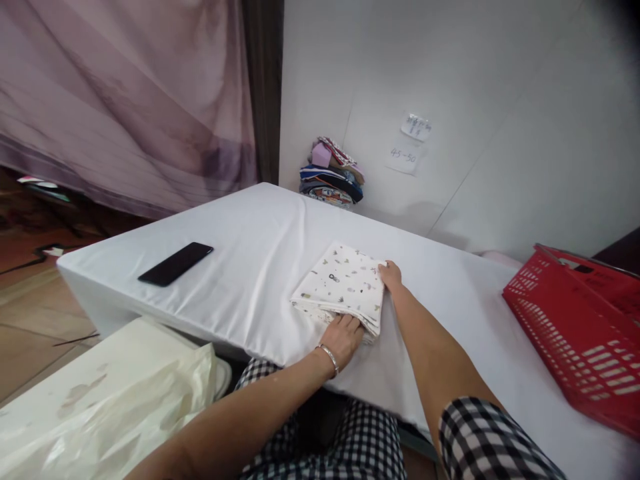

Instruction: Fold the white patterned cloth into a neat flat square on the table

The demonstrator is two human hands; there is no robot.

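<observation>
A folded white cloth (345, 277) with a small scattered print lies on the white-covered table in front of me. My left hand (343, 340), a silver bracelet at its wrist, is at the cloth's near edge. Its fingers reach in under the top layers and grip there, their tips hidden in the fold. At the cloth's right edge, my right hand (391, 275) pinches the side close to the far corner. The cloth's layers show along its near side, slightly parted.
A black phone (176, 264) lies on the left of the table (240, 240). On the right stands a red plastic basket (575, 333). Stacked folded clothes (332, 173) sit by the wall, near paper notes (403, 157). A pale surface with crumpled plastic (150, 407) is at lower left.
</observation>
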